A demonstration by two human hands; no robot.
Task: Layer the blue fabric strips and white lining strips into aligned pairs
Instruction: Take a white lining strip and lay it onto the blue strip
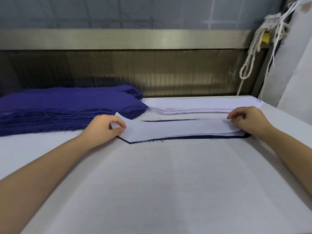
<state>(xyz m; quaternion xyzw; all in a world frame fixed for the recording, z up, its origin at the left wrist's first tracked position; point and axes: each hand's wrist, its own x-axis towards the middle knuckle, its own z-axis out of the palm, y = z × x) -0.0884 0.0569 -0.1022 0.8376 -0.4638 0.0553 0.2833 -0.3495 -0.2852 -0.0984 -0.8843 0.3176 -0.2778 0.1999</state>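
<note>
A long white lining strip (182,128) lies on top of a blue fabric strip (202,137) in the middle of the pale worktop (160,183). The white strip has a pointed left end, and only thin dark blue edges peek out along its near side and a bit along its far side. The left hand (104,128) pinches the left tip of the white strip between thumb and fingers, and that tip is lifted a little. The right hand (248,121) has curled fingers holding the right end. Behind, on the left, sits a thick pile of blue strips (67,107) with frayed edges. Just beside it lies a flat pile of white strips (202,106).
</note>
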